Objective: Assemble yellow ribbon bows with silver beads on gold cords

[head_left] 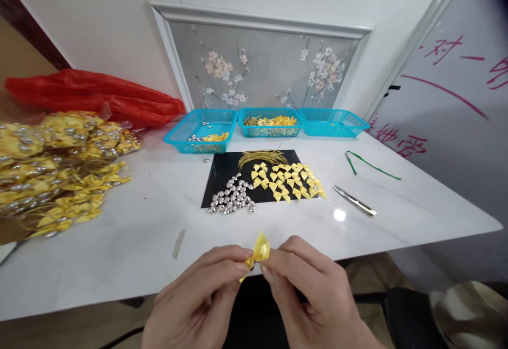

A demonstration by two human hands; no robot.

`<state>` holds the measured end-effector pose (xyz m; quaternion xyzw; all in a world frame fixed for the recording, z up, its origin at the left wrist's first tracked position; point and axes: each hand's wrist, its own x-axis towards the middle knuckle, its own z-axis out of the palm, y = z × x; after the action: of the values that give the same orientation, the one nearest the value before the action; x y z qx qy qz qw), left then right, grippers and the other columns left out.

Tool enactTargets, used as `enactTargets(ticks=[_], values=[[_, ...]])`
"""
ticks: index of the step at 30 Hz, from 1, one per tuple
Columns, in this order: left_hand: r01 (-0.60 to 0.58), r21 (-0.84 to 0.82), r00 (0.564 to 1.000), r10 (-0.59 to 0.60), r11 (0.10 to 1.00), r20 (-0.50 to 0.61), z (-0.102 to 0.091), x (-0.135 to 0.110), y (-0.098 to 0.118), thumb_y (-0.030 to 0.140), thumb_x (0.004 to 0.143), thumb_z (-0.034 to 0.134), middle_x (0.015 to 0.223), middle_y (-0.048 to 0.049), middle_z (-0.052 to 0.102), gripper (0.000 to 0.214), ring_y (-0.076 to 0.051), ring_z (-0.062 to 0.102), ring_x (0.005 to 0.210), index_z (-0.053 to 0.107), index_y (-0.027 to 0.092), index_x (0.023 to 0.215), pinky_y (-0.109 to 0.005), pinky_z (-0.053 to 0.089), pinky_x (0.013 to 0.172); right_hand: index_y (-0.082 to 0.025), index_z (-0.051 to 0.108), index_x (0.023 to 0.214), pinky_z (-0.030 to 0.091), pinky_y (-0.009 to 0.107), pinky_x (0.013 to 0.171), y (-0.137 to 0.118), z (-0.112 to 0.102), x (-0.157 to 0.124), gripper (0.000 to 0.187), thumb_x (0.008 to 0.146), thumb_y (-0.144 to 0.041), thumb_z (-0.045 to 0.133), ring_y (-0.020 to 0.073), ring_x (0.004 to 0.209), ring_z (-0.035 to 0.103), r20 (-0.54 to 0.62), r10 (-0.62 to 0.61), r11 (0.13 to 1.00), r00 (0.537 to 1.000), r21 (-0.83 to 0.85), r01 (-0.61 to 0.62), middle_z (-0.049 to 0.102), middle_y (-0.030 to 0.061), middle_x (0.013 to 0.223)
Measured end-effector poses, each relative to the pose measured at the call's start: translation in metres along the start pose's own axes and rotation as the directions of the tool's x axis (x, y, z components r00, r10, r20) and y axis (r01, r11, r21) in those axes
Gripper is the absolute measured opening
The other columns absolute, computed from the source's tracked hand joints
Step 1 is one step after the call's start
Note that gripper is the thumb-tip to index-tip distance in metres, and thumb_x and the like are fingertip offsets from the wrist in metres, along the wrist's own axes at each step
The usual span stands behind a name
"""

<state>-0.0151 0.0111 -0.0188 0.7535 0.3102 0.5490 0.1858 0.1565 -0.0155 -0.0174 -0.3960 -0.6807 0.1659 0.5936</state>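
My left hand (200, 299) and my right hand (313, 296) meet at the near edge of the white table (151, 238). Both pinch one small yellow ribbon bow (260, 251) between thumb and fingertips; a dark bit shows under it. Further back lies a black mat (222, 172) with a cluster of silver beads (232, 198), several loose yellow bows (288, 180) and a bundle of gold wire (262, 157).
Three blue baskets (200, 132) (270, 123) (333, 121) stand by the wall. A heap of bagged yellow bows (51, 164) and a red plastic bag (95, 95) lie at left. Metal tweezers (354, 201) and a green strip (371, 166) lie at right. A whiteboard (448, 100) leans at right.
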Motion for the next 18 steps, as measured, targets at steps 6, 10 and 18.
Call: enactTargets(ticks=[6,10,18], values=[[0.036,-0.028,0.998,-0.037,0.999,-0.058,0.003,0.000,0.001,-0.005,0.084,0.063,0.099,0.0106,0.082,0.040,-0.006,0.077,0.092,0.074,0.030,0.100,-0.009,0.058,0.093,-0.019,0.071,0.119,0.040,0.026,0.052,0.000,-0.010,0.001,0.042,0.094,0.005,0.048,0.0136,0.064,0.050,0.122,-0.035,0.997,0.992,-0.066,0.044,0.051,0.0017,0.080],[0.052,-0.019,0.997,-0.053,0.998,-0.055,0.003,0.000,0.000,-0.003,0.085,0.063,0.098,0.0104,0.082,0.037,-0.006,0.077,0.090,0.074,0.030,0.097,-0.010,0.059,0.092,-0.021,0.068,0.124,0.038,0.026,0.051,0.000,-0.016,0.004,0.046,0.094,0.005,0.046,0.0136,0.064,0.049,0.166,-0.056,0.990,0.984,-0.116,0.076,0.047,0.0005,0.080],[-0.011,0.018,1.000,0.011,1.000,0.022,-0.003,0.006,0.000,-0.004,0.085,0.062,0.099,0.0075,0.082,0.036,-0.007,0.077,0.091,0.073,0.027,0.099,-0.009,0.059,0.091,-0.026,0.069,0.126,0.035,0.027,0.051,-0.001,-0.019,0.002,0.056,0.090,0.007,0.040,0.0148,0.064,0.047,0.203,-0.003,0.974,0.979,-0.219,0.048,0.045,0.0003,0.080]])
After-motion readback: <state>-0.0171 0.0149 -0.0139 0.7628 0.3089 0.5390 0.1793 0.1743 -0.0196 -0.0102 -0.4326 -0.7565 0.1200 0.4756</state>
